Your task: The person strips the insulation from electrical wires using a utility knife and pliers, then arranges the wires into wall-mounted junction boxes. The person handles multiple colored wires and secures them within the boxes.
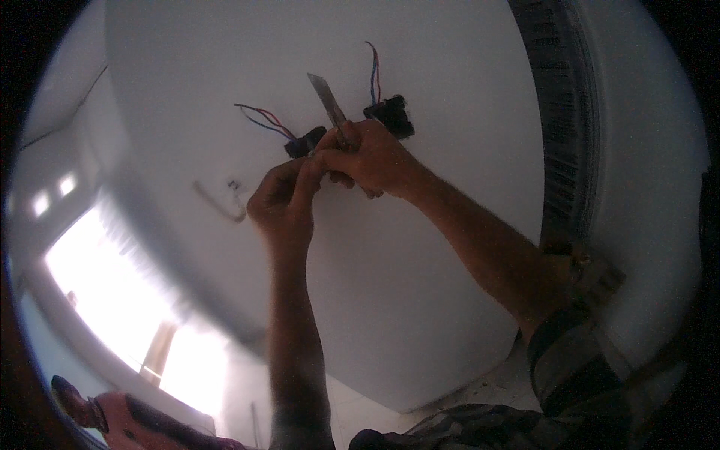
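Observation:
My right hand (367, 157) is closed around a flat, dull metal blade (325, 95), which points up and left against the pale board. My left hand (282, 196) meets it with fingertips pinched together; what they hold is too small to make out. Just above my hands are two black boxes, one at the left (298, 145) and a larger one at the right (392, 115), each with red and blue wires (270, 120) sticking out. The left box is partly hidden behind my fingers.
A pale board or wall (435, 315) fills the middle, with a dark streaked edge (559, 112) at the right. A faint bent object (217, 204) is left of my hands. At lower left are a bright opening (112, 285) and another person (120, 412).

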`<state>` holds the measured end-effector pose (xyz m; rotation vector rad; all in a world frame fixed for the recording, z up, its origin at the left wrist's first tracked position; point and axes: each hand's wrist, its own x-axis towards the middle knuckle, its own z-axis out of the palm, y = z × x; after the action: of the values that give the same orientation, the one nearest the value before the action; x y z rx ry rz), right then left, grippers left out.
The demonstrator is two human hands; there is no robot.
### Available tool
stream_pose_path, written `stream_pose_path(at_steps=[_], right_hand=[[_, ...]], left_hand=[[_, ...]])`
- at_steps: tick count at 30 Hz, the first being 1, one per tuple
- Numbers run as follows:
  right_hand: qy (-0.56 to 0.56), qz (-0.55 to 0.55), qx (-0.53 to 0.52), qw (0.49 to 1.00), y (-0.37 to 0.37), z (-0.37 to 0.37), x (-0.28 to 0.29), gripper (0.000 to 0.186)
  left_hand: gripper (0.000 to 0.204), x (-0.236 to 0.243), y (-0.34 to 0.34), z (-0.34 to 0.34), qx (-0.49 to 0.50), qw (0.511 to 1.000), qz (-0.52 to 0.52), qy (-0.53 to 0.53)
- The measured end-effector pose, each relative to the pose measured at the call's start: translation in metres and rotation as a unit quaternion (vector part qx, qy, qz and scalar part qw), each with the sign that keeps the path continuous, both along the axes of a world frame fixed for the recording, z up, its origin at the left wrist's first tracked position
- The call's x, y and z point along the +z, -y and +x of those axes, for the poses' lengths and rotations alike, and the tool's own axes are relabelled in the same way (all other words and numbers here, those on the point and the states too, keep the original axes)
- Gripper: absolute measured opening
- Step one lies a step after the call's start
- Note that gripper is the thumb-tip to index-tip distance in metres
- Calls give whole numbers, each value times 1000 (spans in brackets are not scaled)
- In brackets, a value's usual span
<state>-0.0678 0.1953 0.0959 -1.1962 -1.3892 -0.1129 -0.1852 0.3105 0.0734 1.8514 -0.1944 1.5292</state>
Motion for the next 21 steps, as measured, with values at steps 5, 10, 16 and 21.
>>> stream_pose_path(at_steps=[5,10,16,21], right_hand=[[134,227,-165,950,-11,15,10,22],[152,232,-230,933,-14,6,38,24],[95,221,-288,927,-35,8,53,27],[-23,190,-250,949,-19,13,87,25]], left_hand=[[14,-12,1,-8,176,977,122,8],[10,-10,10,-15,248,934,226,-121],[17,-2,13,-23,313,871,250,-283],[24,-26,-3,-17,362,828,254,-344]])
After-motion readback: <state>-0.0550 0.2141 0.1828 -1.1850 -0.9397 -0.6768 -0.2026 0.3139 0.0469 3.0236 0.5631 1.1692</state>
